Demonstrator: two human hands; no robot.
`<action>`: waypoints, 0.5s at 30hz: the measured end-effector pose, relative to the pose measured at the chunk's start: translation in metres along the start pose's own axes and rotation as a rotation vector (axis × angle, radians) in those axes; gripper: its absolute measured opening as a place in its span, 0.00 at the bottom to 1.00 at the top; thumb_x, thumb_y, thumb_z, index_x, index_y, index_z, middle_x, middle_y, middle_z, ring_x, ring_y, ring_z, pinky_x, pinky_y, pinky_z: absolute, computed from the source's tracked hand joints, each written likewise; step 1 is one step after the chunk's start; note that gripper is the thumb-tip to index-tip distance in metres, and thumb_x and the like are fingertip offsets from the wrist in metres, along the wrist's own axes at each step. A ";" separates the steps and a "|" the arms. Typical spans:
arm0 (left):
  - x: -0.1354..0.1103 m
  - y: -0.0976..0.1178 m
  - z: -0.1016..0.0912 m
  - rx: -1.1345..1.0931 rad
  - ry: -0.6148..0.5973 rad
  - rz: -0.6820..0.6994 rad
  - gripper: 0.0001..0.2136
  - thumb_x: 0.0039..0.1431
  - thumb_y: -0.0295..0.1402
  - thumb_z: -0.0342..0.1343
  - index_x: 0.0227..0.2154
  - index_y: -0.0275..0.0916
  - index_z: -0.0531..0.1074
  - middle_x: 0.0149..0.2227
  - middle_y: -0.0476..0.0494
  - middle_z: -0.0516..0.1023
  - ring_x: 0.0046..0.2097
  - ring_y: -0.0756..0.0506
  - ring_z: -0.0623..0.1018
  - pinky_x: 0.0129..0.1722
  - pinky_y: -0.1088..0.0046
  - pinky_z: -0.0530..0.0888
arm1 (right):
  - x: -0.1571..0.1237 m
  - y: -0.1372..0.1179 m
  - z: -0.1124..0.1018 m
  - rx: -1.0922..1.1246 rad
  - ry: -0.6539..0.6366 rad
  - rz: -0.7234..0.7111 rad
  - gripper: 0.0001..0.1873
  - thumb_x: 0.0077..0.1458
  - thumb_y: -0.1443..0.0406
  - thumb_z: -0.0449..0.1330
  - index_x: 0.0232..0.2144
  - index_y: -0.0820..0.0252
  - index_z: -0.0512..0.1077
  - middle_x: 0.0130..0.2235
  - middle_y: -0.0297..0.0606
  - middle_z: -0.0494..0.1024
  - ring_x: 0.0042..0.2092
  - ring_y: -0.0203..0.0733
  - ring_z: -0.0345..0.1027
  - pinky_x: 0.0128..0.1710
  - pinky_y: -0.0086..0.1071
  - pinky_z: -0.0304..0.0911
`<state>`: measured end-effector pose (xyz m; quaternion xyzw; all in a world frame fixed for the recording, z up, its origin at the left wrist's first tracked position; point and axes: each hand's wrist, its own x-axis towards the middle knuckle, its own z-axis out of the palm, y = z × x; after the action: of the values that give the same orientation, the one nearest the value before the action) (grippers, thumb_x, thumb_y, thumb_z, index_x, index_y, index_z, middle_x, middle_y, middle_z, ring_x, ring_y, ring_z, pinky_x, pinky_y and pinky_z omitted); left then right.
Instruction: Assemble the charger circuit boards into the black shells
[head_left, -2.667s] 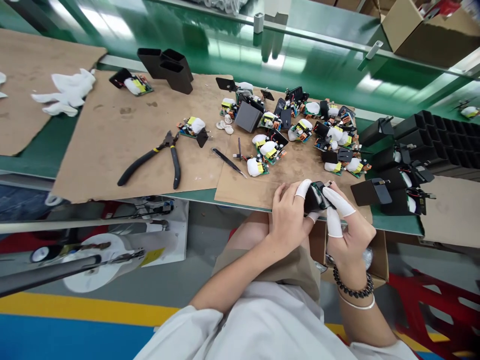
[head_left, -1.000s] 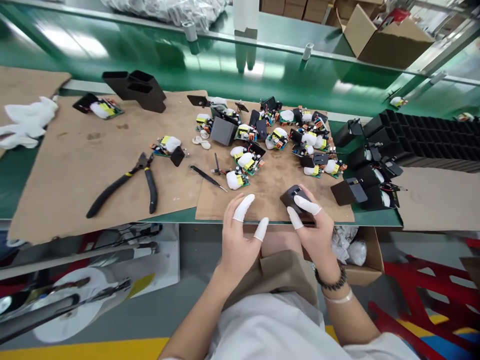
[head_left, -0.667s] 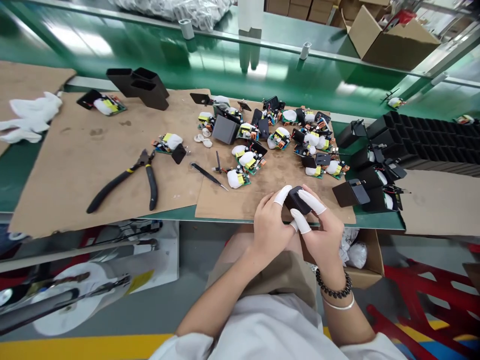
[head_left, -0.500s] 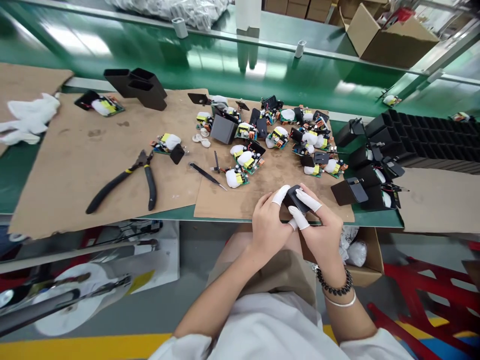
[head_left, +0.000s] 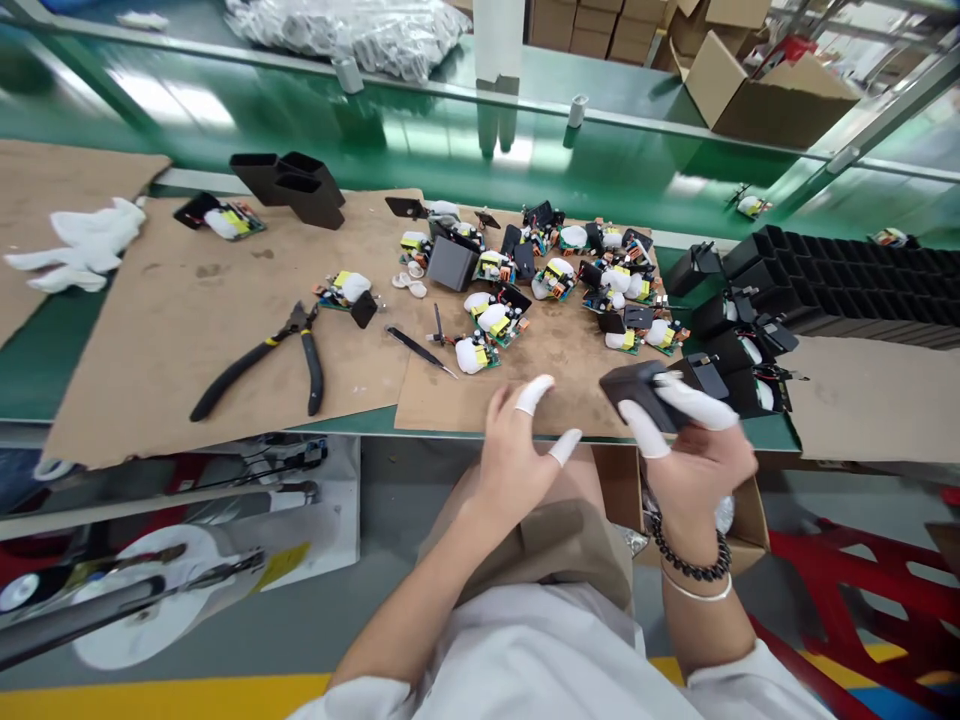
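Right fingers (head_left: 701, 403) pinch a black case (head_left: 634, 388) near the worktop's front edge (head_left: 375, 421), left fingers (head_left: 534, 394) empty. Sloppy grip could drop it.

Cardboard sheets (head_left: 165, 330) partly cover the green surface (head_left: 45, 370). As viewed from here, a white glove (head_left: 97, 240) lies across a sheet edge at far left. Pliers (head_left: 300, 318) lie with handles spread; tweezers (head_left: 420, 350) lie near small white pieces (head_left: 409, 285). Circuit boards (head_left: 555, 280) are clustered mainly right of a dark block (head_left: 452, 263); two lie apart at left. Three open black cases (head_left: 307, 203) stand at the rear. At right, filled housings (head_left: 741, 385) adjoin ranked black housings (head_left: 832, 290).
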<state>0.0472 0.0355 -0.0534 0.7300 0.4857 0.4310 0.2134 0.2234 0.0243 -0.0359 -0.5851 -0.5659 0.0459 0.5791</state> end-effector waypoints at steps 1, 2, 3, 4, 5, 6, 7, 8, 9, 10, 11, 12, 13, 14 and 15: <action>-0.003 -0.003 -0.006 0.006 0.036 -0.008 0.28 0.62 0.33 0.64 0.63 0.40 0.63 0.56 0.34 0.81 0.60 0.38 0.80 0.68 0.48 0.69 | -0.002 0.002 0.000 -0.022 0.024 -0.002 0.16 0.51 0.63 0.74 0.43 0.56 0.80 0.44 0.43 0.87 0.46 0.51 0.84 0.50 0.47 0.81; -0.005 -0.006 -0.010 0.017 0.065 -0.020 0.29 0.63 0.34 0.64 0.64 0.40 0.62 0.56 0.34 0.81 0.60 0.38 0.80 0.67 0.48 0.70 | -0.004 0.004 0.000 -0.037 0.002 0.020 0.16 0.51 0.62 0.73 0.43 0.56 0.80 0.44 0.44 0.87 0.46 0.51 0.84 0.49 0.46 0.81; -0.007 -0.008 -0.013 0.031 0.078 -0.030 0.30 0.63 0.34 0.63 0.65 0.40 0.61 0.57 0.34 0.80 0.60 0.37 0.80 0.66 0.48 0.70 | -0.006 0.007 0.002 -0.047 -0.052 0.058 0.15 0.52 0.61 0.72 0.43 0.57 0.80 0.44 0.44 0.87 0.46 0.51 0.84 0.49 0.45 0.81; -0.008 -0.009 -0.013 0.048 0.074 -0.036 0.31 0.63 0.34 0.64 0.66 0.40 0.60 0.57 0.33 0.80 0.60 0.37 0.79 0.67 0.48 0.70 | -0.008 0.009 0.004 -0.050 -0.111 0.101 0.15 0.53 0.61 0.72 0.43 0.57 0.80 0.44 0.44 0.87 0.45 0.50 0.83 0.48 0.45 0.80; -0.008 -0.010 -0.012 0.061 0.052 -0.038 0.31 0.62 0.34 0.64 0.66 0.40 0.60 0.58 0.33 0.79 0.61 0.36 0.79 0.68 0.47 0.69 | -0.009 0.011 0.006 -0.046 -0.149 0.141 0.15 0.53 0.61 0.71 0.43 0.58 0.80 0.45 0.44 0.87 0.46 0.49 0.83 0.48 0.44 0.80; -0.008 -0.009 -0.008 0.067 0.019 -0.034 0.33 0.62 0.34 0.64 0.67 0.40 0.60 0.60 0.32 0.78 0.62 0.36 0.78 0.69 0.46 0.67 | -0.010 0.011 0.008 -0.031 -0.163 0.175 0.15 0.53 0.61 0.71 0.43 0.58 0.80 0.45 0.44 0.87 0.46 0.49 0.83 0.49 0.44 0.80; -0.008 -0.007 -0.004 0.066 -0.015 -0.020 0.34 0.61 0.35 0.65 0.67 0.39 0.59 0.62 0.30 0.77 0.64 0.35 0.77 0.70 0.45 0.66 | -0.011 0.010 0.010 0.002 -0.162 0.207 0.15 0.51 0.62 0.72 0.43 0.57 0.80 0.45 0.44 0.87 0.46 0.49 0.83 0.49 0.44 0.79; -0.007 -0.003 0.001 0.052 -0.044 0.001 0.36 0.61 0.36 0.65 0.68 0.38 0.58 0.64 0.29 0.75 0.65 0.34 0.76 0.71 0.44 0.65 | -0.012 0.005 0.011 0.059 -0.141 0.246 0.16 0.50 0.62 0.73 0.42 0.57 0.80 0.44 0.43 0.87 0.45 0.48 0.83 0.48 0.43 0.79; -0.007 0.000 0.006 0.018 -0.060 0.031 0.36 0.61 0.36 0.65 0.68 0.37 0.57 0.64 0.28 0.74 0.66 0.34 0.75 0.71 0.44 0.65 | -0.013 -0.001 0.012 0.137 -0.120 0.302 0.16 0.48 0.62 0.74 0.41 0.57 0.80 0.42 0.41 0.87 0.44 0.47 0.83 0.47 0.42 0.80; -0.007 0.005 0.011 -0.030 -0.055 0.062 0.36 0.61 0.35 0.65 0.68 0.37 0.57 0.64 0.28 0.74 0.66 0.34 0.75 0.70 0.46 0.67 | -0.014 -0.010 0.013 0.229 -0.096 0.382 0.18 0.46 0.62 0.75 0.40 0.56 0.79 0.42 0.40 0.87 0.44 0.47 0.82 0.46 0.41 0.80; -0.007 0.009 0.014 -0.086 -0.028 0.089 0.34 0.61 0.35 0.65 0.67 0.38 0.58 0.63 0.29 0.76 0.64 0.35 0.76 0.68 0.48 0.70 | -0.016 -0.020 0.013 0.329 -0.073 0.482 0.19 0.44 0.61 0.75 0.40 0.55 0.79 0.42 0.39 0.87 0.44 0.46 0.82 0.46 0.40 0.80; -0.008 0.014 0.016 -0.146 0.017 0.095 0.33 0.61 0.34 0.65 0.66 0.38 0.60 0.61 0.30 0.77 0.63 0.36 0.78 0.66 0.52 0.73 | -0.019 -0.031 0.014 0.428 -0.059 0.597 0.21 0.43 0.61 0.76 0.41 0.54 0.79 0.44 0.38 0.87 0.45 0.46 0.82 0.47 0.40 0.80; -0.008 0.018 0.016 -0.206 0.075 0.081 0.31 0.60 0.34 0.65 0.65 0.38 0.61 0.60 0.31 0.78 0.61 0.37 0.79 0.63 0.56 0.76 | -0.021 -0.041 0.013 0.522 -0.066 0.721 0.23 0.43 0.59 0.77 0.43 0.53 0.79 0.45 0.37 0.86 0.46 0.46 0.82 0.50 0.41 0.79; -0.009 0.023 0.015 -0.256 0.137 0.056 0.31 0.59 0.34 0.66 0.63 0.39 0.63 0.58 0.31 0.79 0.59 0.38 0.80 0.60 0.59 0.78 | -0.023 -0.052 0.013 0.616 -0.094 0.843 0.24 0.44 0.57 0.76 0.44 0.52 0.79 0.47 0.37 0.86 0.48 0.47 0.82 0.52 0.43 0.79; -0.010 0.028 0.012 -0.287 0.192 0.032 0.30 0.58 0.34 0.67 0.62 0.39 0.64 0.57 0.32 0.79 0.58 0.38 0.81 0.58 0.60 0.79 | -0.025 -0.061 0.012 0.711 -0.137 0.961 0.25 0.45 0.54 0.76 0.45 0.52 0.79 0.48 0.37 0.86 0.49 0.49 0.82 0.54 0.45 0.78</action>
<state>0.0698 0.0158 -0.0438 0.6549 0.4259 0.5670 0.2610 0.1692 -0.0054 -0.0104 -0.5416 -0.2238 0.5265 0.6159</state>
